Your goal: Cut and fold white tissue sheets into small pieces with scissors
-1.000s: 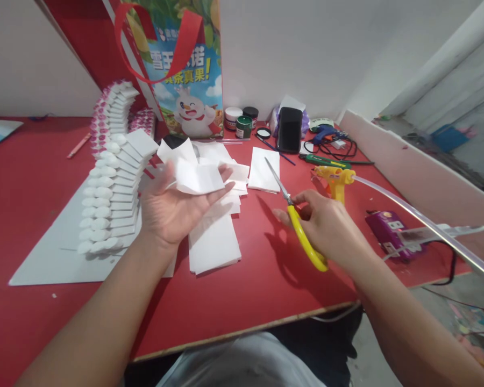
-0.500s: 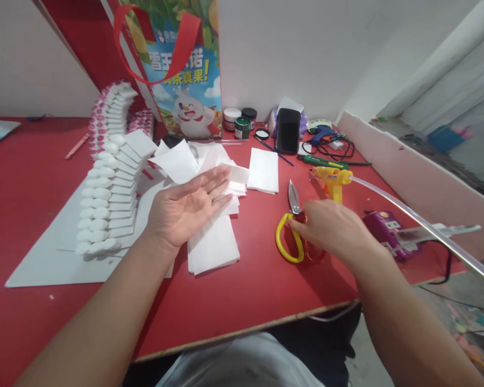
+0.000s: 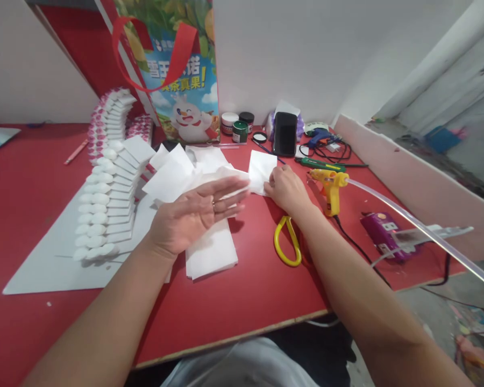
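My left hand [image 3: 201, 212] is palm up with fingers stretched out and nothing in it, above loose white paper pieces [image 3: 173, 174] and a white paper stack [image 3: 212, 252]. The fingers of my right hand [image 3: 286, 188] are bent onto the near right corner of a smaller white paper stack [image 3: 261, 166], pinching at its edge. Below that hand lie yellow-handled scissors [image 3: 288, 252], whose blades are hidden behind the hand and wrist. A yellow glue gun [image 3: 328, 185] with a long clear glue stick rests to the right.
Rows of white-tipped pieces [image 3: 100, 209] stand on a white board [image 3: 52, 258] at left. Behind are a printed bag [image 3: 185, 97], paint jars [image 3: 240, 130], a black phone [image 3: 285, 134] and a green cutter [image 3: 321, 164]. A purple box [image 3: 387, 234] sits at right, with cords.
My right hand has left the scissors and moved up and left to the small paper stack. My left hand has shifted slightly right, its fingers still stretched.
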Motion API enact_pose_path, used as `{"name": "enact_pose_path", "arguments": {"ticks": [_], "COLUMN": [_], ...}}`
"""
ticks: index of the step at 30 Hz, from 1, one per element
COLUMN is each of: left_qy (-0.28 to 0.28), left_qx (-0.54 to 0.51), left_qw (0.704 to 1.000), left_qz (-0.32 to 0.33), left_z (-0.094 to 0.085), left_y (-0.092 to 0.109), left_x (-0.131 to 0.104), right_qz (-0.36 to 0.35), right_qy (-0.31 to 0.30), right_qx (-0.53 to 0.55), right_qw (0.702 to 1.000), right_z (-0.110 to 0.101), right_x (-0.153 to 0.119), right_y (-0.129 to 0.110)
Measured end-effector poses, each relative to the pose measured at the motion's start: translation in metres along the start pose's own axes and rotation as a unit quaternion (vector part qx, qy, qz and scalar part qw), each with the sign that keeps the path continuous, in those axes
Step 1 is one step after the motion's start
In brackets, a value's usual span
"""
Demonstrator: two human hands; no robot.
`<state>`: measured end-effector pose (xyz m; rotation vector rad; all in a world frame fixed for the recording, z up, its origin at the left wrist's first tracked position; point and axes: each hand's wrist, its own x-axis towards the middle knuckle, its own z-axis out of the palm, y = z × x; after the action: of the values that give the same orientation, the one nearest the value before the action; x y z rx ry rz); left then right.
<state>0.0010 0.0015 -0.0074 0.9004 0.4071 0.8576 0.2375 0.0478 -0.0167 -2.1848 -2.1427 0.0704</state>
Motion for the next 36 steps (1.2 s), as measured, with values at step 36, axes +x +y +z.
{"name": "enact_pose_path", "arguments": {"ticks": [36], "left_qy": [0.187], "left_qx": [0.345], "left_qw": [0.9], "left_qz": [0.19], "left_z": [0.025], "left_y": [-0.011], "left_x": [0.002], "right_qz": [-0.087], "right_qy": [-0.282], "right_qx": [0.713], "right_qw": [0.636], "right_z": [-0.021], "right_x": [-0.032], "right_y": [-0.017]}}
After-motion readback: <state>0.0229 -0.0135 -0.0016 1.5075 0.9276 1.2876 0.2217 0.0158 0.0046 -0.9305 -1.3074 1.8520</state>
